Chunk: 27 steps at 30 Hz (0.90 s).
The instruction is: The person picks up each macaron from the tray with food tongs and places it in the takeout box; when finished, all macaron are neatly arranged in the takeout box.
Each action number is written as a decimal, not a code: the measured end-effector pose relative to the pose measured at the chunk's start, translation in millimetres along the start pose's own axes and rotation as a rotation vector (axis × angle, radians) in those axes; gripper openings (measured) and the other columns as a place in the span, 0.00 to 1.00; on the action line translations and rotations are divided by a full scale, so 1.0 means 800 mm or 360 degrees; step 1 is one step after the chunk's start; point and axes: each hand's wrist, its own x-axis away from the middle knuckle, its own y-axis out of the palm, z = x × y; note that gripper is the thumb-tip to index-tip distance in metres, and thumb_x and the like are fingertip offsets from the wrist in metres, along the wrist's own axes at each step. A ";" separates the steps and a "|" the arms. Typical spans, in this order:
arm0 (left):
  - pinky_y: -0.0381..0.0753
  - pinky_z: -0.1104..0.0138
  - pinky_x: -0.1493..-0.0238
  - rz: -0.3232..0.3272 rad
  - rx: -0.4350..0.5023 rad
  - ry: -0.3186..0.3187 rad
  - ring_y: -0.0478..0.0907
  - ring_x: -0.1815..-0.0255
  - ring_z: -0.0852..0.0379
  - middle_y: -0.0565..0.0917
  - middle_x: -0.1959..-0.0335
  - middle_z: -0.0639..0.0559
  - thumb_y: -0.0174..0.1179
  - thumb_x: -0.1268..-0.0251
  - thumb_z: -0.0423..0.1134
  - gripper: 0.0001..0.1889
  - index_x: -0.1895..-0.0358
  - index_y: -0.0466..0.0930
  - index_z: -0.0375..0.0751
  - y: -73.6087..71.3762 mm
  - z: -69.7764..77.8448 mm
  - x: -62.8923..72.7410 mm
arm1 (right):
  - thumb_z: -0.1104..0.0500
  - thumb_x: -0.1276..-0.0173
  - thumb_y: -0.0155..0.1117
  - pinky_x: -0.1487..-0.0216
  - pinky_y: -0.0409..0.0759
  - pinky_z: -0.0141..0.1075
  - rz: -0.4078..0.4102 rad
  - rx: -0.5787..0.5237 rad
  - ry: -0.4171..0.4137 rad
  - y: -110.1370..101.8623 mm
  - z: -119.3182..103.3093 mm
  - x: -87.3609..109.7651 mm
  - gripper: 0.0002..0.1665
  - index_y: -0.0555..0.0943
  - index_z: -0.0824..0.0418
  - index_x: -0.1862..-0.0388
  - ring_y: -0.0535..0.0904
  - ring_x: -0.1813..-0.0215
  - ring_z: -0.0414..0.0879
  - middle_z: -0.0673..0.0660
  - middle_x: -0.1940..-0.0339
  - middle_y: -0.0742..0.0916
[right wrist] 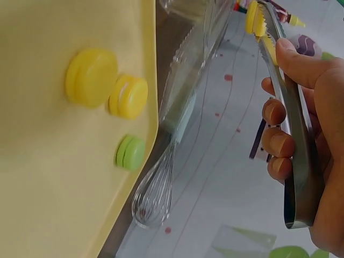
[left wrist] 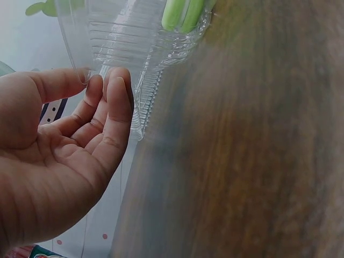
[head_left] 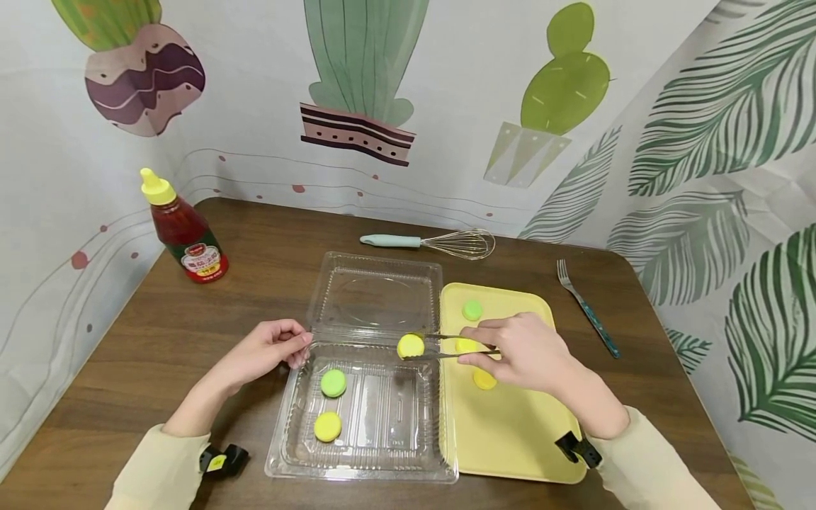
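Note:
My right hand (head_left: 519, 350) grips metal tongs (right wrist: 293, 145), whose serrated tips pinch a yellow macaron (head_left: 411, 346). In the head view that macaron overlaps the right back part of the clear plastic box (head_left: 362, 473), whose hinged lid (head_left: 376, 290) lies folded back. A green macaron (head_left: 333, 383) and a yellow macaron (head_left: 328, 427) lie inside on the left. My left hand (head_left: 268, 352) pinches the box at its left hinge corner between thumb and fingers, as the left wrist view shows. Right of the box, a yellow tray (head_left: 510, 439) bears a green macaron (right wrist: 130, 152) and two yellow macarons (right wrist: 92, 78).
A whisk (head_left: 427, 242) lies behind the box, near the table's back edge. Right of the tray is a fork (head_left: 588, 308) with a teal handle. A red sauce bottle (head_left: 191, 237) with a yellow cap stands at the back left. A patterned cloth hangs behind the table.

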 end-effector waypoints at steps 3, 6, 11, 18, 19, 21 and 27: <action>0.77 0.65 0.71 0.0001 0.0005 -0.0008 0.78 0.73 0.55 0.81 0.72 0.44 0.57 0.25 0.39 0.13 0.60 0.77 0.28 0.000 0.000 0.001 | 0.43 0.37 0.72 0.80 0.65 0.27 -0.0007 -0.0014 -0.0030 0.007 -0.006 -0.008 0.16 0.87 0.50 0.58 0.65 0.82 0.26 0.37 0.77 0.80; 0.77 0.65 0.71 0.0002 0.0002 -0.0008 0.78 0.72 0.55 0.81 0.72 0.44 0.57 0.25 0.40 0.14 0.60 0.77 0.28 0.000 0.000 0.001 | 0.42 0.37 0.71 0.81 0.65 0.27 -0.0026 -0.0017 -0.0047 0.014 -0.012 -0.014 0.17 0.88 0.51 0.57 0.64 0.82 0.26 0.37 0.77 0.80; 0.78 0.64 0.71 -0.0001 -0.0005 -0.0002 0.78 0.72 0.55 0.81 0.72 0.44 0.57 0.25 0.40 0.14 0.59 0.78 0.28 0.000 0.000 0.000 | 0.39 0.34 0.67 0.80 0.67 0.28 -0.0117 -0.0035 -0.0052 0.024 -0.018 -0.020 0.22 0.89 0.54 0.54 0.62 0.82 0.27 0.41 0.73 0.85; 0.77 0.65 0.71 -0.0001 0.0002 -0.0008 0.78 0.72 0.55 0.81 0.72 0.44 0.57 0.25 0.40 0.14 0.59 0.77 0.28 0.000 -0.001 0.000 | 0.38 0.32 0.65 0.74 0.78 0.32 -0.0158 -0.0023 -0.0085 0.036 -0.026 -0.029 0.24 0.89 0.55 0.53 0.85 0.68 0.36 0.46 0.61 0.90; 0.77 0.65 0.71 -0.0002 0.0002 -0.0009 0.78 0.72 0.55 0.81 0.72 0.44 0.57 0.25 0.40 0.14 0.59 0.77 0.28 0.000 -0.001 0.000 | 0.38 0.33 0.66 0.73 0.79 0.33 -0.0164 -0.0026 -0.0089 0.037 -0.027 -0.030 0.24 0.89 0.55 0.53 0.86 0.65 0.38 0.46 0.60 0.90; 0.77 0.65 0.71 -0.0003 0.0001 -0.0011 0.78 0.72 0.55 0.81 0.72 0.44 0.57 0.25 0.40 0.14 0.59 0.78 0.28 0.000 -0.001 0.000 | 0.39 0.33 0.66 0.72 0.80 0.33 -0.0189 -0.0042 -0.0087 0.039 -0.029 -0.033 0.24 0.88 0.55 0.52 0.87 0.64 0.39 0.47 0.58 0.90; 0.78 0.64 0.70 -0.0001 -0.0002 -0.0019 0.78 0.72 0.55 0.81 0.72 0.44 0.57 0.25 0.40 0.14 0.59 0.78 0.28 0.000 -0.001 0.000 | 0.38 0.33 0.65 0.79 0.73 0.26 -0.0253 -0.0028 -0.0086 0.046 -0.034 -0.038 0.25 0.88 0.55 0.51 0.86 0.68 0.39 0.49 0.57 0.90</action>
